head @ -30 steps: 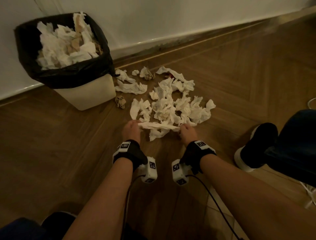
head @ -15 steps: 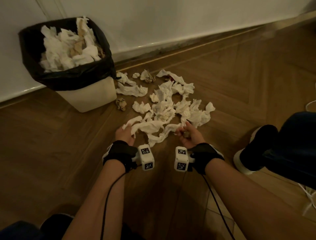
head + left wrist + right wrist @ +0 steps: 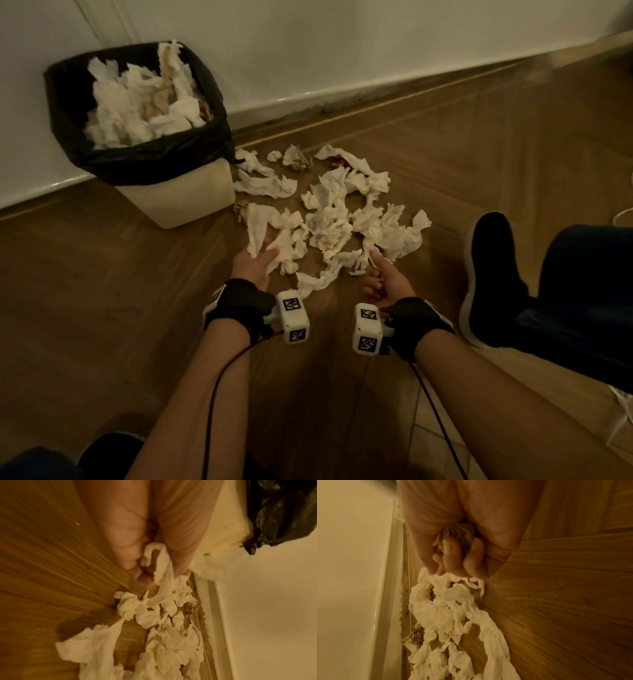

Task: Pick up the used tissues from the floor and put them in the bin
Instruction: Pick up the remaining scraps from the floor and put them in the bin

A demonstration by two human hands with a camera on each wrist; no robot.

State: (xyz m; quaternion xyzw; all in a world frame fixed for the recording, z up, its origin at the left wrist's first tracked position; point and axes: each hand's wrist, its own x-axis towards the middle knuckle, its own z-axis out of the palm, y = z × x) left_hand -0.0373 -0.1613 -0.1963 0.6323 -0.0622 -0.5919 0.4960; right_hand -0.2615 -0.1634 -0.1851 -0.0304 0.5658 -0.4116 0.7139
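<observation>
A white bin with a black liner stands at the left against the wall, heaped with tissues. Crumpled white tissues lie scattered on the wooden floor to its right. My left hand grips a bunch of white tissues at the pile's near left edge; the left wrist view shows thumb and fingers pinching a strip. My right hand is curled at the pile's near right edge. In the right wrist view it holds a brown crumpled tissue in the palm, fingertips touching a white one.
A black shoe and dark trouser leg are just right of my right hand. Another shoe is at the bottom left. The white wall with its skirting runs behind the bin and pile. A brown wad lies by the skirting.
Both hands gripped one long tissue on the floor, then turned palm up. My left hand has since gathered a bunch and moved left and forward; the right stays low.
</observation>
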